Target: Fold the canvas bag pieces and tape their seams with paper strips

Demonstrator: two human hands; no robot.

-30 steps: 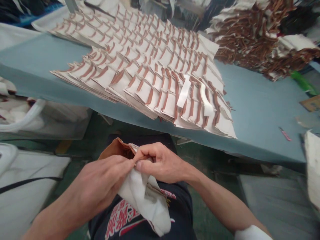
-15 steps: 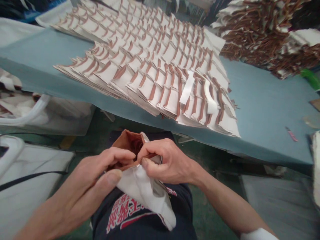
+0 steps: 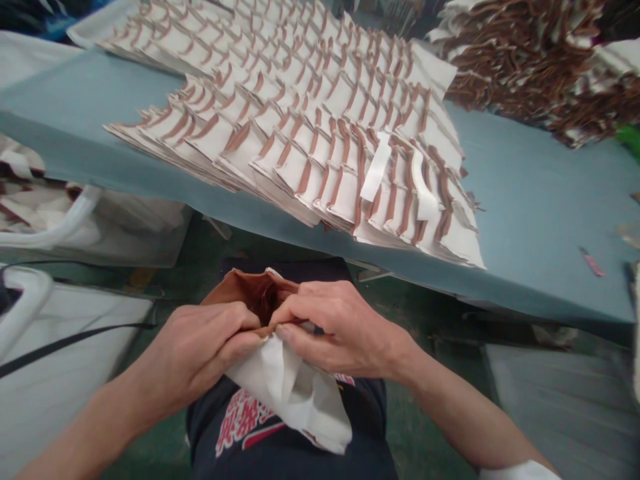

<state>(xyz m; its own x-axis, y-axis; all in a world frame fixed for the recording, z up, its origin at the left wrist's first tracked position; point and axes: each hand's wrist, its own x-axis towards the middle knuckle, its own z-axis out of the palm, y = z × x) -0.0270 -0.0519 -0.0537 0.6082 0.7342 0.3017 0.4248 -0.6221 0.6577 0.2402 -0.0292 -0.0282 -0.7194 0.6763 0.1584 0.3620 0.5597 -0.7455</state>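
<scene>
Over my lap, in the head view, I hold a white fabric pouch (image 3: 305, 403) with a brown lining (image 3: 235, 288) showing at its opening. My left hand (image 3: 200, 350) pinches the edge of the opening from the left, thumb on the white outer side. Close beside it my right hand (image 3: 335, 327) pinches the same edge, its fingertips almost touching those of the left. The white part hangs down in creases over dark clothing with red and white lettering (image 3: 245, 420). Whatever lies deeper inside the pouch is hidden in shadow.
A blue-covered table (image 3: 525, 200) stands ahead, bearing overlapping rows of white pieces with brown edges (image 3: 280, 133). Two white strips (image 3: 377, 167) lie on them. A brown and white fabric heap (image 3: 525, 67) is at the back right. Plastic bins (image 3: 125, 223) stand on the left.
My left fingers have closed onto the pouch edge and moved nearer my right hand. The pouch's brown opening has shifted left and spread wider.
</scene>
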